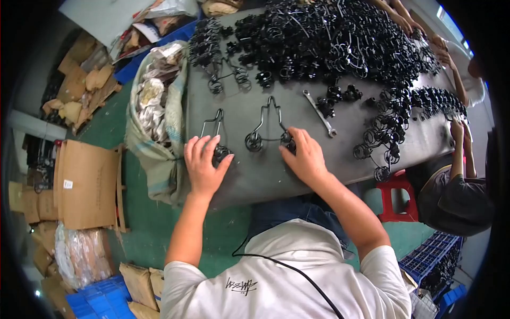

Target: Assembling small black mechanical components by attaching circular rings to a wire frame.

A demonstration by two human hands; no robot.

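The worker has two bent black wire frames on the grey desk (pixel 249 178): the R frame (pixel 262 118) just left of the wrench (pixel 320 116), the L frame (pixel 218 125) farther left of it. Step in hand is prob. positioning or checking the pair. L hand (pixel 203 162), well left of the wrench, has its thumb apart from the fingers w/ the L frame's coil btwn; can't tell if it's pressing. R hand (pixel 308 154), near side of the wrench, looks to have its grip clamped on the R frame's right-hand coil. Next move prob. calls for steadying each frame by its coil, esp. w/o twisting the wire. Small black parts (pixel 325 106) lie right beside the wrench, so room's tight there. Beyond it is a big tangled heap (pixel 329 42), which could snag; another pile (pixel 390 127) sits to its right. Far left of the wrench: an open sack (pixel 175 117); right & nearer the worker, a red stool (pixel 398 199).
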